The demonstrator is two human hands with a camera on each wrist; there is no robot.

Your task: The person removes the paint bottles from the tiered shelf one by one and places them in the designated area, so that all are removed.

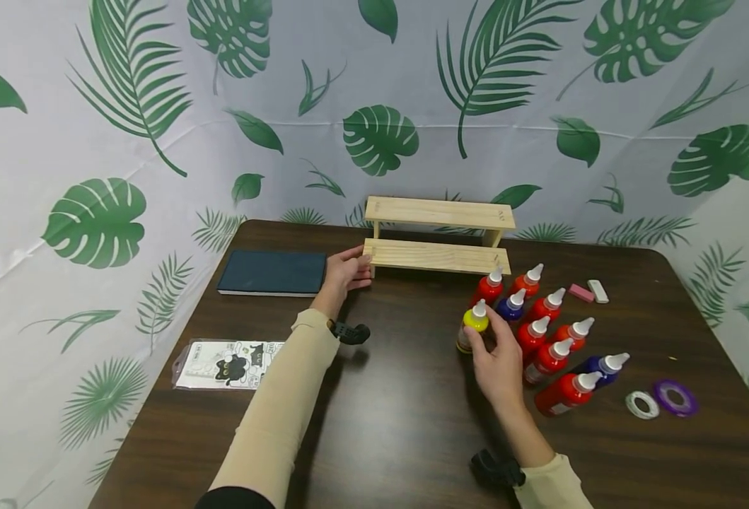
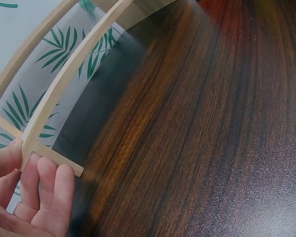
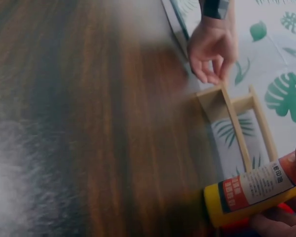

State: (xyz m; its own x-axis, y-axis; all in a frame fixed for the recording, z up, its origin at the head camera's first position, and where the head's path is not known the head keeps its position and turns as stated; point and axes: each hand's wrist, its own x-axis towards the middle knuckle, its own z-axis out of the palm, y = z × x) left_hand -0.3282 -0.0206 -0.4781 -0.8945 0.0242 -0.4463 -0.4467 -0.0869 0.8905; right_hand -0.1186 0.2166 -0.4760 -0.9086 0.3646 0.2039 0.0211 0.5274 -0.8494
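A two-tier wooden rack (image 1: 438, 256) stands at the back of the table. My left hand (image 1: 347, 272) pinches the left end of its lower shelf, thumb on top and fingers below in the left wrist view. With my right hand (image 1: 500, 364) I grip a yellow bottle (image 3: 259, 190) with a white nozzle, upright in front of the rack's right end. Its printed label shows in the right wrist view. Just right of it stand several red bottles (image 1: 546, 359) with white nozzles, and two blue bottles (image 1: 509, 307) among them.
A dark blue notebook (image 1: 272, 272) lies left of the rack, and a packet with black cat drawings (image 1: 221, 366) nearer me. On the right are a pink block (image 1: 581, 293), a white block (image 1: 597, 291), a white tape roll (image 1: 631, 406) and a purple tape roll (image 1: 689, 404).
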